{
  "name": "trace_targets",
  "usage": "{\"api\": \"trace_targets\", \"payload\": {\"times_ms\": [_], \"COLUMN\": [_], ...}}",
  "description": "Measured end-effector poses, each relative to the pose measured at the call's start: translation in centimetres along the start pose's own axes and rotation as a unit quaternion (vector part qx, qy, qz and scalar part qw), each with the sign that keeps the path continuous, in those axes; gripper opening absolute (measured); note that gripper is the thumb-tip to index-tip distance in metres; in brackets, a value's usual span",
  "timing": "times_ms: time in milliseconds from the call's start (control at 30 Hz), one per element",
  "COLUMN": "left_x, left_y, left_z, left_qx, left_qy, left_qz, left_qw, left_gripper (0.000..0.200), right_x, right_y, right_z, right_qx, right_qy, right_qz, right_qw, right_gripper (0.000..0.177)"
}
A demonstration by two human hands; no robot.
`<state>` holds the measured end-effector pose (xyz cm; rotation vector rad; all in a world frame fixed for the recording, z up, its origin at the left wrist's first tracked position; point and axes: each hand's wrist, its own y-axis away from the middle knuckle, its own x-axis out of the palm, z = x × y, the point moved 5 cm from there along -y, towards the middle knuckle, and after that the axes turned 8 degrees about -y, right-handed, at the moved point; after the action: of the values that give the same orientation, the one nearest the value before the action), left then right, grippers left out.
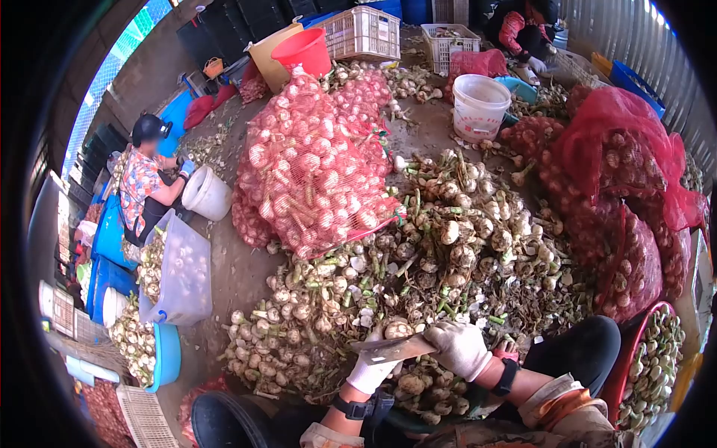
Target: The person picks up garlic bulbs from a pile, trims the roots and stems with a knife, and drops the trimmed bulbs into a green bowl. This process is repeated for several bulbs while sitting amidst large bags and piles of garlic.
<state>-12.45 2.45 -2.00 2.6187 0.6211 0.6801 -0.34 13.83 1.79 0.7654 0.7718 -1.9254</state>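
Note:
My right hand (457, 349), in a whitish work glove, is closed round the handle of a knife (396, 349). Its wide, dull blade points left across the front of my left hand (371, 373), which is gloved too. A garlic bulb (398, 328) shows just above the blade, held in my left fingers; the blade hides part of that grip. Below both hands, more garlic bulbs (418, 388) lie between my knees. Ahead spreads a big garlic heap (455, 224) with roots, cut stems and peelings.
Red mesh sacks of garlic stand ahead (306, 164) and at right (624, 261). A red tub (624, 373) of pale green pieces sits by my right knee. A white bucket (479, 108) stands beyond the heap. One person (146, 179) sits at left, another (523, 33) crouches at the back.

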Motion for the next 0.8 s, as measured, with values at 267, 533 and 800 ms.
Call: {"api": "trace_targets", "payload": {"times_ms": [267,533,800], "left_x": [1.4,-2.4,0.0], "left_y": [0.3,-0.8,1.9], "left_z": [-2.3,0.6,-1.3], "left_qx": [0.197,0.188,0.038], "left_qy": [-0.3,-0.519,-0.238], "left_qz": [0.008,-0.026,0.024], "left_qw": [0.933,0.833,0.97], "left_gripper": [0.036,0.04,0.041], "right_x": [3.1,-0.9,0.7], "right_y": [0.4,-0.5,-0.1], "right_z": [-7.4,-0.5,-4.5], "right_qx": [0.21,0.072,0.227], "right_qy": [0.104,-0.015,-0.045], "right_qz": [0.094,-0.019,0.026], "right_qw": [0.968,0.997,0.973], "right_gripper": [0.008,0.013,0.022]}}
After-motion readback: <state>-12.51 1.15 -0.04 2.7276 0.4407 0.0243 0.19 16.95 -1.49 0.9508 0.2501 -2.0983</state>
